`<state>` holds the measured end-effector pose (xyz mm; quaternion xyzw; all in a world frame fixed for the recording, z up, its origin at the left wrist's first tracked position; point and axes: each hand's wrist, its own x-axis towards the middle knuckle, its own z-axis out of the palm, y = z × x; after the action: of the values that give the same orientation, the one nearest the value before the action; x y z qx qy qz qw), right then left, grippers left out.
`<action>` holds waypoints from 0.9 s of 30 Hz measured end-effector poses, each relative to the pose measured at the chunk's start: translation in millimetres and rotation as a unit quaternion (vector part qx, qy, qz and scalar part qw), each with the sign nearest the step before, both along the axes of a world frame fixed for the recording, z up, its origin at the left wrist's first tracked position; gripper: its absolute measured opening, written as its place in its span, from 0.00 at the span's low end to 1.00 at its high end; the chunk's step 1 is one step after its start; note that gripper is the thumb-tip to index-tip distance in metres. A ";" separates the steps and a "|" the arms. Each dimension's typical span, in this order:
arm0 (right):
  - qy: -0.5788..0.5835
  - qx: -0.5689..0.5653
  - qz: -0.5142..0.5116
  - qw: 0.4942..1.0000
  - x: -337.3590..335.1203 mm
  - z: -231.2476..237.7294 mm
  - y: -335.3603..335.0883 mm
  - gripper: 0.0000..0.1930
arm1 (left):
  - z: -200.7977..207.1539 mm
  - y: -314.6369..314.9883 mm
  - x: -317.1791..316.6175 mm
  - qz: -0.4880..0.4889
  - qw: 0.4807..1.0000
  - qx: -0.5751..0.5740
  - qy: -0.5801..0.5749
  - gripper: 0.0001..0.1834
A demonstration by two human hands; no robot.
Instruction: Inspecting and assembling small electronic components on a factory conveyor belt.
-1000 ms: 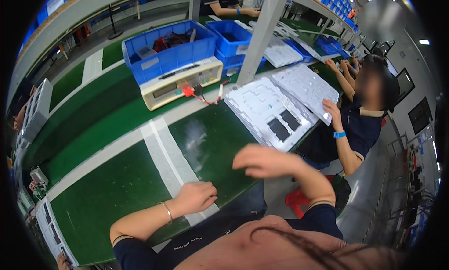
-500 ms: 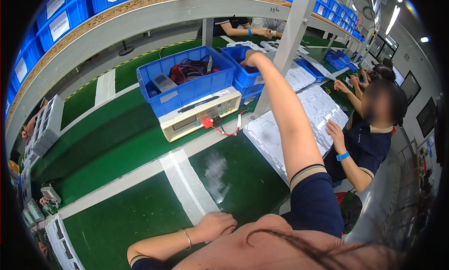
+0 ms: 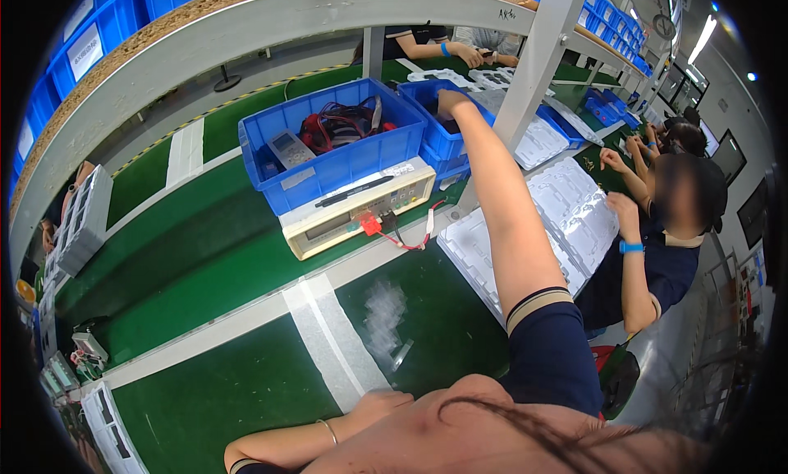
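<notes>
My right arm stretches far forward over the bench, and my right hand (image 3: pixel 451 105) reaches down into a small blue bin (image 3: pixel 447 146). Its fingers are hidden behind the bin wall and among dark contents I cannot make out. My left hand (image 3: pixel 384 402) rests low at the near side of the green bench, beside a strip of white tape (image 3: pixel 328 334); my body covers most of its fingers. Left of the small bin, a larger blue bin (image 3: pixel 332 178) holds a grey handheld meter (image 3: pixel 289 149) and red and black cables (image 3: pixel 345 128). It sits on a cream bench instrument (image 3: pixel 361 219).
White molded trays (image 3: pixel 533 236) lie right of my arm, by a co-worker (image 3: pixel 657 244) with a blue wristband. A grey metal post (image 3: pixel 542 72) rises beside my right forearm. An overhead shelf (image 3: pixel 287 14) carries blue bins. Stacked grey trays (image 3: pixel 82 219) stand far left.
The view has shifted slightly, and my right hand remains in the small bin. My left hand is now more covered by my body. The co-worker's hand has lifted off the white trays.
</notes>
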<state>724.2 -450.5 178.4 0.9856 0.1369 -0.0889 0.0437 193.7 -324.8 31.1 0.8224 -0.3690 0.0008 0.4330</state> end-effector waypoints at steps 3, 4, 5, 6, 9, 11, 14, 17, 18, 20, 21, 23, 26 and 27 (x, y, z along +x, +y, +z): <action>-0.054 0.058 0.024 0.997 1.5 -4.0 3.4 0.37 | 5.9 0.6 1.1 0.006 1.000 -0.015 -0.003 0.06; -0.058 0.047 0.034 0.997 -1.1 -3.6 4.9 0.36 | 4.7 0.6 0.5 0.007 1.000 -0.014 -0.001 0.06; -0.064 0.037 0.043 0.996 -2.7 -1.5 4.8 0.35 | 3.4 0.9 0.1 0.007 1.000 -0.007 0.005 0.06; -0.063 0.038 0.043 0.996 -4.8 0.6 3.2 0.35 | 2.8 1.3 -0.2 0.007 1.000 0.001 0.011 0.06; -0.107 0.137 0.037 0.984 -16.4 9.4 2.6 0.30 | 4.6 1.4 0.3 0.007 1.000 0.001 0.004 0.06; -0.042 0.171 0.027 0.984 -20.3 19.2 6.0 0.16 | 10.1 2.0 1.4 0.003 1.000 0.009 0.002 0.06; -0.073 0.213 0.019 0.974 -9.9 5.2 2.8 0.13 | 9.7 0.6 0.9 0.001 1.000 0.013 -0.007 0.06; -0.118 0.232 0.019 0.965 -6.8 -2.4 5.2 0.13 | 2.4 0.6 0.0 0.007 1.000 0.017 -0.006 0.06; -0.168 0.230 -0.013 0.958 -3.1 -5.3 3.4 0.13 | 1.2 0.2 0.4 0.004 1.000 0.022 -0.001 0.06; -0.207 0.227 -0.045 0.951 -6.6 -2.9 0.8 0.15 | 3.2 0.5 1.4 0.006 1.000 0.016 0.003 0.06; -0.206 0.226 -0.045 0.951 0.4 -4.4 0.3 0.15 | 4.1 0.8 1.7 0.008 1.000 0.011 0.007 0.06; -0.139 0.094 0.011 0.986 7.6 -0.3 3.6 0.23 | 1.8 1.2 1.9 0.008 1.000 0.013 0.008 0.06; -0.120 0.075 0.026 0.990 0.8 0.6 5.3 0.23 | -3.4 1.3 0.6 0.013 1.000 0.001 0.020 0.05; -0.127 0.081 0.040 0.988 -2.1 1.3 5.1 0.22 | -4.4 1.0 0.2 0.016 0.999 -0.013 0.031 0.05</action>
<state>722.2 -445.4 179.7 0.9829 0.1767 0.0505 -0.0155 194.0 -323.7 26.7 0.8222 -0.3422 -0.0132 0.4546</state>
